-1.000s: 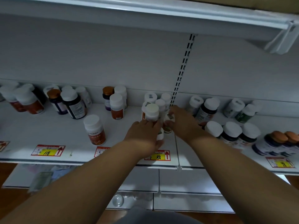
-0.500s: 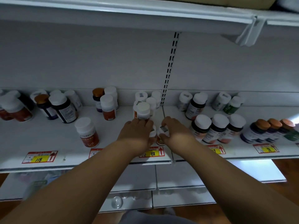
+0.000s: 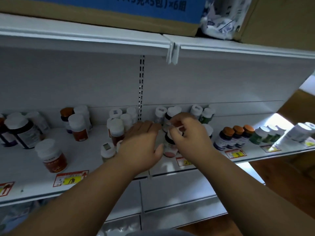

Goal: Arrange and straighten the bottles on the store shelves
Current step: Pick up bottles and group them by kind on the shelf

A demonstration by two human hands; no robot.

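Under my right hand [image 3: 189, 133] stands a dark plastic bottle with a pinkish label [image 3: 170, 147] on the white metal shelf [image 3: 22, 169]; my fingers [image 3: 179, 119] curl over its top, where the white cap is mostly hidden, and they pinch it from above; just beyond my knuckles rises another dark bottle with a white cap [image 3: 172, 113]. Beside it my left hand [image 3: 142, 143] lies flat, fingers straight and close together, holding nothing, its thumb near the pinkish bottle's base; whether it touches I cannot tell. Left of my left fingers stands an orange bottle with a white lid [image 3: 115, 132]; nearer my left wrist sits a small clear bottle with a square sticker on its cap [image 3: 107, 150]. Right of my right hand stand three blue bottles with orange caps [image 3: 236, 136] in a row.
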